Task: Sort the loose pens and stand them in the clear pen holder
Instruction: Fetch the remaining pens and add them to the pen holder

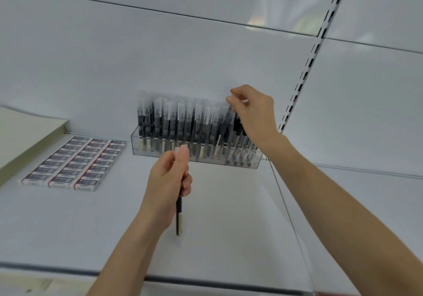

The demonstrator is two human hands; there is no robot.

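Head view: the clear pen holder (137, 146) sits at the shelf's (229, 215) back edge, packed with standing pens (180, 122). My right hand (254, 112) pinches a dark pen (238, 124) at its right end. My left hand (169, 181) grips 1 loose pen (179, 218) upright in front. I judge slotting is underway; the loose pen then needs a free slot. Eraser boxes (75, 165) lie near the left edge.

Bright, cool, even light washes the white shelf (229, 215); shadows are faint. A pale glare sits on the back panel (270, 9). The pen caps (174, 110) smear with blur, and straight lines bow toward the edges.
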